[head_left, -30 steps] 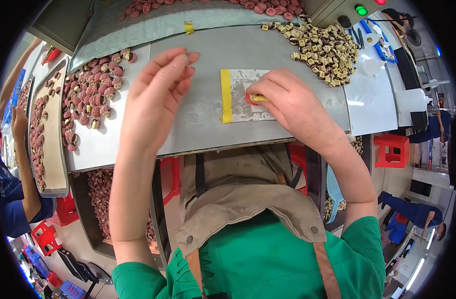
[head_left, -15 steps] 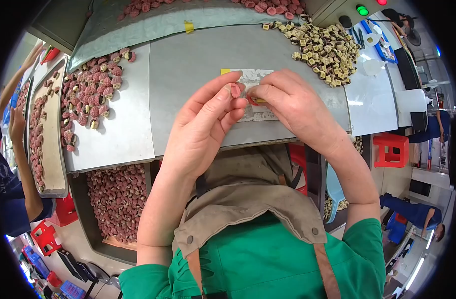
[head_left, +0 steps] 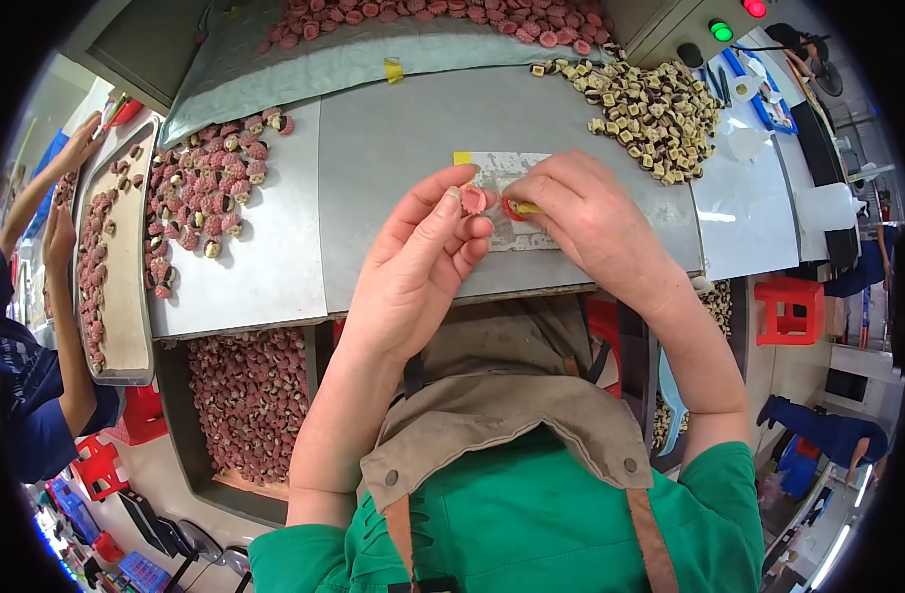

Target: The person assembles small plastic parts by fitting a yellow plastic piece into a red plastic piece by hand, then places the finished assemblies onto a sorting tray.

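Note:
My left hand (head_left: 423,237) pinches a small pink, ribbed, raspberry-like cup (head_left: 474,200) between thumb and forefinger, its hollow side showing. Just right of it, my right hand (head_left: 581,203) is closed, fingertips together. A thin yellow thing (head_left: 528,209) sticks out at those fingertips, beside a small red rounded rim; what exactly they are I cannot make out. The two hands are close but apart, above a white, worn plate (head_left: 517,237) with a yellow corner on the grey worktop (head_left: 393,128).
Cream-and-dark small pieces (head_left: 655,114) are heaped at the far right. Pink cups (head_left: 452,15) lie on a pale sheet (head_left: 294,89) at the back. Pink pieces with cream-and-dark parts (head_left: 210,183) spread at left; more fill a bin (head_left: 250,395) below. A co-worker's arm (head_left: 62,296) is beside a tray (head_left: 126,376).
The whole view has shifted slightly right and down. My hands have drawn a little apart, and the pink cup in my left hand now shows its hollow side more.

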Action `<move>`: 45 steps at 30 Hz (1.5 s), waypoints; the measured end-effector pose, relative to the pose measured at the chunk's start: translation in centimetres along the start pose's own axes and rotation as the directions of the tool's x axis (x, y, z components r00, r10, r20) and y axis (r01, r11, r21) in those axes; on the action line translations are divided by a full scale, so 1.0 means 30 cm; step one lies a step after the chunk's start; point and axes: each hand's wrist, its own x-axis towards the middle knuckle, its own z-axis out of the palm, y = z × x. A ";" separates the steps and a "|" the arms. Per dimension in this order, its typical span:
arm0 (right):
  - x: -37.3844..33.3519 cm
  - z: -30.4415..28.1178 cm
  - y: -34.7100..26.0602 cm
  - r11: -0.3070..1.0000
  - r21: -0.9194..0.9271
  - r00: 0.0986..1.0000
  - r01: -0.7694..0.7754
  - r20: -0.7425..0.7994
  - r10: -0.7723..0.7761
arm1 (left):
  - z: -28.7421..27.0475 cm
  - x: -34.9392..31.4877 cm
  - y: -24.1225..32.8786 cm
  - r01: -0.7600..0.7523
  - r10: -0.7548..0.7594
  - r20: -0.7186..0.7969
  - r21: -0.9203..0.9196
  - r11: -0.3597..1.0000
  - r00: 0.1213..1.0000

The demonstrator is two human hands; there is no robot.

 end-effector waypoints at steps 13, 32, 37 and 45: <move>0.003 -0.046 -0.027 0.780 0.544 0.945 -0.308 0.079 0.318 | 0.027 -0.003 0.011 0.021 -0.019 -0.070 0.023 1.000 0.997; 0.012 0.035 -0.088 0.882 0.463 0.959 -0.087 -0.200 0.199 | 0.040 0.001 -0.017 -0.059 0.072 -0.082 0.153 0.986 0.994; 0.004 0.068 -0.116 0.756 0.629 0.915 -0.178 -0.178 0.363 | 0.060 0.001 -0.077 -0.341 0.385 -0.050 0.367 0.865 0.922; -0.027 0.077 -0.062 0.872 0.489 0.943 -0.040 -0.269 0.194 | 0.050 0.001 -0.083 -0.425 0.474 0.048 0.531 0.733 0.879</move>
